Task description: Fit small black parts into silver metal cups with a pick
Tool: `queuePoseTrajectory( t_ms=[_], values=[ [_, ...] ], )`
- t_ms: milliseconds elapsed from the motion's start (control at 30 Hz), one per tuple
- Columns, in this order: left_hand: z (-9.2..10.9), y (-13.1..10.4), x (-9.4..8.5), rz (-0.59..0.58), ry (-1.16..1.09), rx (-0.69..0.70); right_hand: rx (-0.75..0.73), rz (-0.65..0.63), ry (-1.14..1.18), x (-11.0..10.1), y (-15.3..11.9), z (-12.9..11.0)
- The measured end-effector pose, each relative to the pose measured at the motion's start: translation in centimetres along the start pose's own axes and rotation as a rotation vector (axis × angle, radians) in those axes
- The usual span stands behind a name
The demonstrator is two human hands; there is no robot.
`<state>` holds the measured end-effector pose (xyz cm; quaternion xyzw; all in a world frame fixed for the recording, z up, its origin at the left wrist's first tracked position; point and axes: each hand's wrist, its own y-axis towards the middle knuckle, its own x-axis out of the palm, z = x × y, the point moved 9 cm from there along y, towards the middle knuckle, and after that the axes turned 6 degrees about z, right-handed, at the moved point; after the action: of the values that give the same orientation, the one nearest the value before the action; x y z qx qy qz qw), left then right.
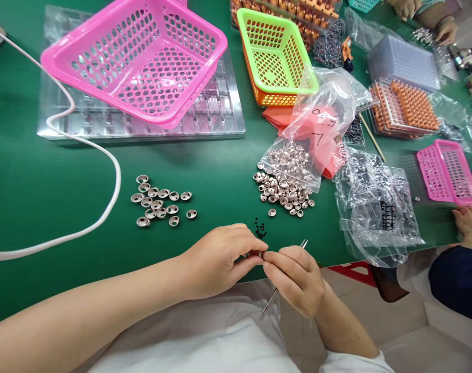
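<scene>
Here, the left hand [220,256] pinches a small metal cup [260,254], largely hidden by the fingertips of both hands. The right hand [298,282], its fingertips meeting the left's at the cup, is closed around tweezers [269,304], which slant through the grip with their ends showing above and below it. Just beyond the meeting fingertips lie tiny black pieces [260,232]; farther out from them is a heap of metal cups [284,194], spilling from a clear bag [311,181]. Beyond the left hand and to its left, loose cups [157,204] sit scattered on the green table [204,171].
</scene>
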<state>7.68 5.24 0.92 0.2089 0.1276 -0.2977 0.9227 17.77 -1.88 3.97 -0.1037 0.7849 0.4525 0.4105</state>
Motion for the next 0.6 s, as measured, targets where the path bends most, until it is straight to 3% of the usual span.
queuePoseTrajectory(
  t_ms=[400,600],
  values=[
    [0.1,0.1,0.3,-0.059,0.015,0.004,0.125,0.009,0.057,0.5,-0.8,0.8],
    [0.4,0.1,0.2,-0.036,0.088,0.051,0.219,-0.031,0.023,0.8,-1.2,0.6]
  ],
)
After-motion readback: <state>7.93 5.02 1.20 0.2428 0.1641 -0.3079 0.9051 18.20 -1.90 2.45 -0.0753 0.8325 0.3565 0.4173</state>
